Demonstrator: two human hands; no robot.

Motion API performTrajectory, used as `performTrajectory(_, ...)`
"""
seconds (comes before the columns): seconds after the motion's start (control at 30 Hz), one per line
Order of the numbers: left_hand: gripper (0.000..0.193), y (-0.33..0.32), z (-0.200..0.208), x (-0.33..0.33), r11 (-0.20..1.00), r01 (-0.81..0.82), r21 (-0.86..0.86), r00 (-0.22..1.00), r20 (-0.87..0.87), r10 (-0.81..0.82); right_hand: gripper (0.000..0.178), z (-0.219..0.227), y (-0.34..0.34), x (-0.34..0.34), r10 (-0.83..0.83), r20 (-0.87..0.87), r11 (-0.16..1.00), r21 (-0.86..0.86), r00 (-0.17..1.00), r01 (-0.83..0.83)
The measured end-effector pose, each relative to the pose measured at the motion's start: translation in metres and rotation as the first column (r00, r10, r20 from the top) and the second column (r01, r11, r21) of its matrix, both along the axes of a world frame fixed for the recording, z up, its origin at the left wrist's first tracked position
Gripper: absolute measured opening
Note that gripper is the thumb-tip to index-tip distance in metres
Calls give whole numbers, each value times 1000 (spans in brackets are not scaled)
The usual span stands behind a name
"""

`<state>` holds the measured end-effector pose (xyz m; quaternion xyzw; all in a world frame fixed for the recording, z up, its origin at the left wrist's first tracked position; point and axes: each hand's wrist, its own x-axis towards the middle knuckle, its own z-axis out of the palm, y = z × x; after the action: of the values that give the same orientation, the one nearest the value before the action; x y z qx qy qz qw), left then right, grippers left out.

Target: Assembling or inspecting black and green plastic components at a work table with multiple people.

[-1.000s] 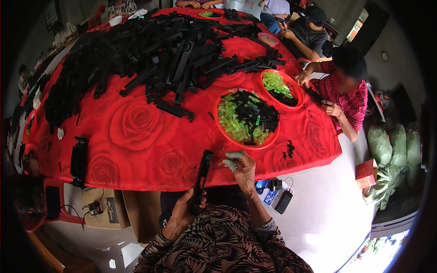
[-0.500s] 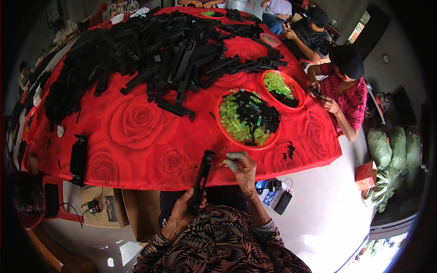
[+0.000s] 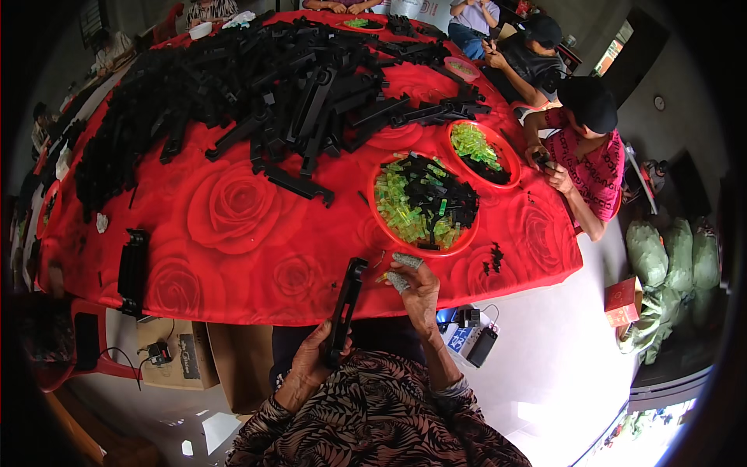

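My left hand (image 3: 313, 354) is closed around the lower end of a long black plastic part (image 3: 345, 307), which stands tilted up over the table's near edge. To its right, my right hand (image 3: 420, 300) has grey coverings on its thumb and forefinger. These fingertips pinch a small yellowish piece (image 3: 382, 277), apart from the black part; its exact shape is too small to make out. Just beyond the right hand sits a red bowl (image 3: 424, 251) with yellow-green translucent pieces (image 3: 393, 204) and small black pieces (image 3: 455, 204) in it.
A big heap of black plastic parts (image 3: 233, 93) covers the far left of the red rose-patterned tablecloth (image 3: 233, 206). One more black part (image 3: 134, 272) lies near the left edge. A second red bowl (image 3: 510, 180) stands farther right, close to a co-worker in pink (image 3: 591, 167).
Both my hands stay nearly in place, with the black part turned slightly and the right fingers shifted a little. The co-worker in pink has leaned slightly left.
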<state>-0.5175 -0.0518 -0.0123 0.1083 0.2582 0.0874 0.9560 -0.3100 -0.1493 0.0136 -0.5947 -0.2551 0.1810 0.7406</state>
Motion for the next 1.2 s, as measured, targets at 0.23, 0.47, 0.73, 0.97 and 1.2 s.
performTrajectory(0.23, 39, 0, -1, 1, 999, 18, -37, 999, 42, -16, 31, -9, -3, 5, 50, 76, 999, -22, 996, -49)
performTrajectory(0.47, 40, 2, 0, 0, 999, 37, -20, 998, 55, -36, 33, -7, -2, 6, 37, 118, 999, -40, 992, -32)
performTrajectory(0.73, 38, 4, -3, 0, 999, 43, -1, 998, 34, -43, 34, -7, -3, 7, 61, 138, 997, -50, 989, -55)
performTrajectory(0.97, 38, 3, -6, 1, 999, 43, -10, 999, 26, -43, 30, -15, -3, 8, 40, 134, 998, -51, 990, -33)
performTrajectory(1.2, 38, 4, -6, 0, 998, 39, -47, 998, 57, -37, 30, -16, -3, 7, 60, 136, 998, -16, 989, -58)
